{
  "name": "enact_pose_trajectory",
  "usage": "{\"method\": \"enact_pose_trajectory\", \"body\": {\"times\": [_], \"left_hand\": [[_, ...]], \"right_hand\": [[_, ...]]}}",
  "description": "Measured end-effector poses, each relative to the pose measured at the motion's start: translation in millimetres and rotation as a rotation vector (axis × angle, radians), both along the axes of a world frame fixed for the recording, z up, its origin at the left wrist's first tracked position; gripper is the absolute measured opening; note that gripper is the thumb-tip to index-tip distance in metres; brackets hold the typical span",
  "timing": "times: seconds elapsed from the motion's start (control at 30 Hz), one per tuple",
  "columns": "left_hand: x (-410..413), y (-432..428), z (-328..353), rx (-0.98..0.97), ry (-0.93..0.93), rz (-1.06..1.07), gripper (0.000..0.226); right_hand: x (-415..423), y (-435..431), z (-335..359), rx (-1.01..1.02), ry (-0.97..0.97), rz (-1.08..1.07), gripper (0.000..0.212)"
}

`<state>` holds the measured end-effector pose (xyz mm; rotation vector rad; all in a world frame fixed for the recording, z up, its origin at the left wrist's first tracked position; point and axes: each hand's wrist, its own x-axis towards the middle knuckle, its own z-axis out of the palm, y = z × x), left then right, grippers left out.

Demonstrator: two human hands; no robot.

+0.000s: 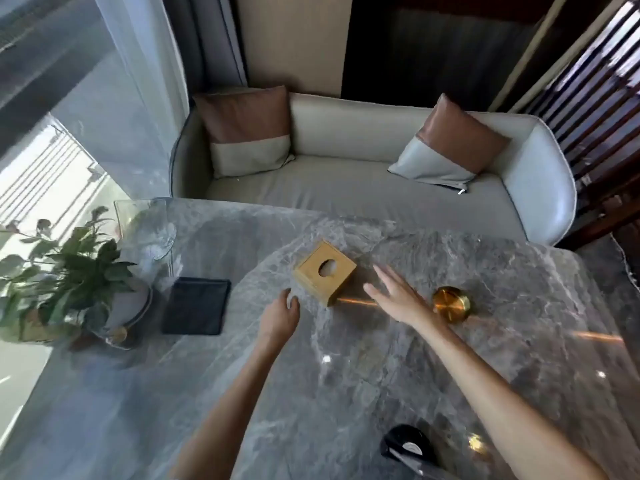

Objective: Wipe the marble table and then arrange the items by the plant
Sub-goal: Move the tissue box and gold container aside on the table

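Note:
A gold cube tissue box (325, 277) with a round hole on top sits on the grey marble table (311, 393). My left hand (280, 315) hovers just left of and below the box, fingers loosely curled, holding nothing. My right hand (393, 295) reaches out flat on the box's right side, fingers spread, not touching it. A round gold dish (451, 304) stands right of that hand. A dark folded cloth (197, 305) lies flat near the potted plant (65, 271) at the table's left edge.
A clear glass vessel (149, 230) stands behind the plant. A small glass jar (116, 336) sits in front of the plant. A black object (408, 445) lies near the front edge. A pale sofa (346, 174) with two cushions runs behind the table.

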<state>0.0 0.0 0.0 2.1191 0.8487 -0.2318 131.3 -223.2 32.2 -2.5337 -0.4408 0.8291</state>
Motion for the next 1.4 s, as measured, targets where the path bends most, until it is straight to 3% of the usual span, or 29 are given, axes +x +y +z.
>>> {"method": "enact_pose_trajectory", "body": {"times": [0.13,0.27,0.4,0.53,0.77,0.97,1.13,1.27,1.4], "left_hand": [[53,25,-26,-0.164,0.068,0.062,0.058],[84,38,-59,-0.302,0.005,0.053,0.062],[91,41,-77,-0.545,0.045,0.144,0.057],[96,36,-85,-0.749,0.020,0.313,0.046],[113,0,-49,-0.794,-0.069,0.497,0.046],[177,-100,-6,-0.734,-0.167,0.398,0.044],[265,-233,5,-0.622,-0.173,0.223,0.040],[326,-358,10,-0.563,-0.105,0.097,0.047],[361,-448,-17,-0.534,0.001,-0.018,0.052]], "right_hand": [[35,65,-28,-0.027,0.240,-0.167,0.084],[48,87,-59,-0.026,0.335,-0.262,0.092],[49,93,-78,0.178,0.459,-0.435,0.094],[47,96,-89,0.439,0.570,-0.625,0.076],[62,70,-75,0.544,0.571,-0.673,0.062],[110,-36,-31,0.682,0.427,-0.678,0.047],[164,-185,-15,0.770,0.346,-0.846,0.055],[200,-309,-13,0.856,0.362,-1.002,0.058],[218,-393,-24,0.851,0.378,-1.169,0.041]]}}
